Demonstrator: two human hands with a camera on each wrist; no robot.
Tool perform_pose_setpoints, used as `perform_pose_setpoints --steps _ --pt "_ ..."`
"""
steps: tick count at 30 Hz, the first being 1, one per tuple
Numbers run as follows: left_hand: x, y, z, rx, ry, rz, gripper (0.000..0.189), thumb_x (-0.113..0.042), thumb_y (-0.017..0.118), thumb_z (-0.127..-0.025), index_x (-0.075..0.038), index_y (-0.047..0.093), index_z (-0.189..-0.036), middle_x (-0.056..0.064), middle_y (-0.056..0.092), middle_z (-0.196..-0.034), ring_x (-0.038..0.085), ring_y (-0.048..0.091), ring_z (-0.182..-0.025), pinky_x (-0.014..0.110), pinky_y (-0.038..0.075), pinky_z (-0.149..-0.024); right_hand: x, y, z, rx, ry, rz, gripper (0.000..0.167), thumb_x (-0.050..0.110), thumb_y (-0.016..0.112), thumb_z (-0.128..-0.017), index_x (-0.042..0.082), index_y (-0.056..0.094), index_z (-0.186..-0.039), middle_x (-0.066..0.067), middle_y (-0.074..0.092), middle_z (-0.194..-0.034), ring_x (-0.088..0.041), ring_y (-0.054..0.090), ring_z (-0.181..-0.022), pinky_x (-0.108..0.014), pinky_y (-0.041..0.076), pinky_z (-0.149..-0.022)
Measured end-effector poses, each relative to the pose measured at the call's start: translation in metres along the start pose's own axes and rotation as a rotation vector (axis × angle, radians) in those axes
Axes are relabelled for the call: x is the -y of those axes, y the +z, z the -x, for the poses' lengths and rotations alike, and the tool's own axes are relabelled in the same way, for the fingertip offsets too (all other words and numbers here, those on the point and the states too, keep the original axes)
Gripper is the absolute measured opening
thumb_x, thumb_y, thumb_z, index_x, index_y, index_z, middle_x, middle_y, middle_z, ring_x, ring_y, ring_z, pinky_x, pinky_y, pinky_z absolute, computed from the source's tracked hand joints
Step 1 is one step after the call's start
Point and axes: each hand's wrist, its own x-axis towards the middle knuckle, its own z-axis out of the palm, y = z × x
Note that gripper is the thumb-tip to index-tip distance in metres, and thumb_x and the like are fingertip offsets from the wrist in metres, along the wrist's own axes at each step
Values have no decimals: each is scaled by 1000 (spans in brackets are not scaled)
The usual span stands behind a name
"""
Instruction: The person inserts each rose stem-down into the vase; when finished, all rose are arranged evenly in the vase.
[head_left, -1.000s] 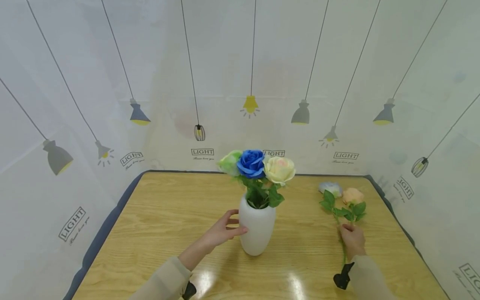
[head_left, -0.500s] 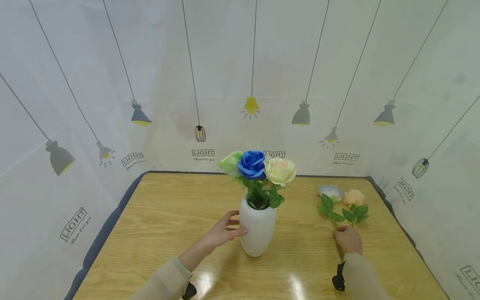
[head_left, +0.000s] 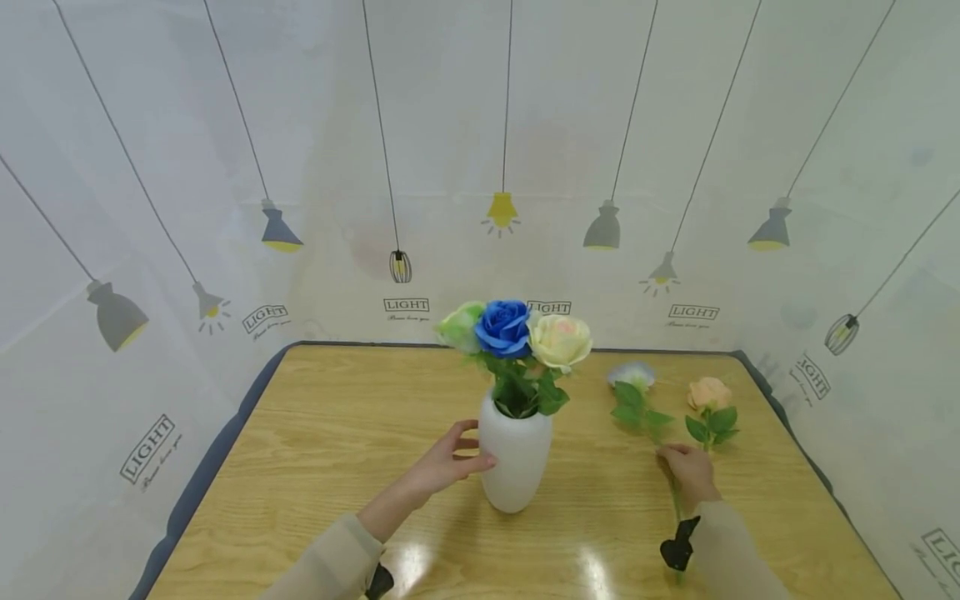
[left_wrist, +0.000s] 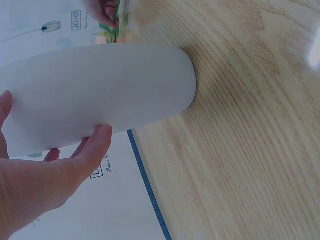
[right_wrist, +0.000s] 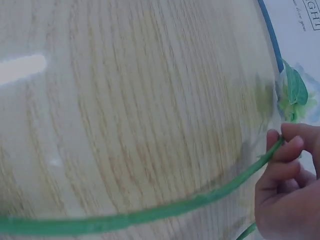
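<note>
Upright on the wooden table stands a white vase (head_left: 517, 467) holding a blue rose (head_left: 502, 329), a cream rose (head_left: 560, 342) and a green-white flower (head_left: 461, 327). My left hand (head_left: 442, 462) holds the vase's left side, thumb on the front and fingers around the side; the left wrist view shows its fingertips on the smooth wall (left_wrist: 100, 90). To the right, my right hand (head_left: 688, 471) pinches the stem of a pale blue flower (head_left: 632, 375). In the right wrist view the green stem (right_wrist: 150, 216) runs back from the fingertips, above the tabletop.
A peach rose (head_left: 708, 393) with green leaves lies on the table (head_left: 360, 392) beyond my right hand. White printed curtains (head_left: 450, 125) enclose the back and both sides. A dark edge runs around the tabletop.
My right hand has moved left with the pale blue flower, drawing it away from the peach rose, which stays behind. My left hand and the vase have kept their place.
</note>
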Motion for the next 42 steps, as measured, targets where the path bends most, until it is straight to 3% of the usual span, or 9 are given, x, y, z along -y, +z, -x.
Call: perform_pose_setpoints --steps 5,12,23,28,34,36,42 --pt "-1 -1 1 7 0 11 71 -29 64 -82 -5 24 -136 23 37 -126 35 44 -108 48 39 -80 18 2 5 46 -110 11 39 15 52 -89 -10 47 -118 -10 57 -92 -17 52 -69 -28 43 -58" --pt "1 -1 0 8 0 1 72 -33 64 -81 -6 26 -135 22 37 -126 34 43 -109 47 40 -81 34 6 6 112 -200 -129 47 20 54 -90 -8 41 -125 -9 57 -94 -8 54 -66 -27 47 -63" --pt "5 -1 -1 14 -2 7 73 -37 65 -79 -10 27 -135 19 38 -126 32 43 -109 47 39 -82 56 12 20 172 -341 -169 48 28 53 -89 -8 43 -120 -13 57 -98 -10 54 -61 -27 47 -62" --pt "5 -1 -1 12 -3 6 73 -38 65 -79 -10 27 -135 19 39 -126 32 44 -109 46 39 -82 71 11 30 165 -429 -195 46 28 53 -90 -9 45 -116 -7 59 -91 -9 52 -58 -26 47 -59" --pt "3 -1 0 10 -4 5 73 -37 65 -79 -9 28 -135 19 39 -126 32 44 -109 47 39 -83 94 11 45 160 -476 -291 36 25 55 -88 -5 51 -109 4 62 -84 -9 52 -56 -23 45 -57" --pt "2 0 0 9 -4 5 74 -37 65 -79 -9 27 -135 20 39 -126 32 44 -109 47 39 -82 102 10 50 168 -506 -341 34 20 55 -89 -8 51 -107 4 62 -82 -9 52 -55 -22 45 -55" --pt "0 0 2 11 -4 10 74 -38 65 -79 -9 27 -135 21 38 -126 32 44 -109 48 38 -83 127 9 69 179 -616 -497 12 9 54 -89 1 60 -95 -3 62 -78 -11 51 -51 -22 44 -50"
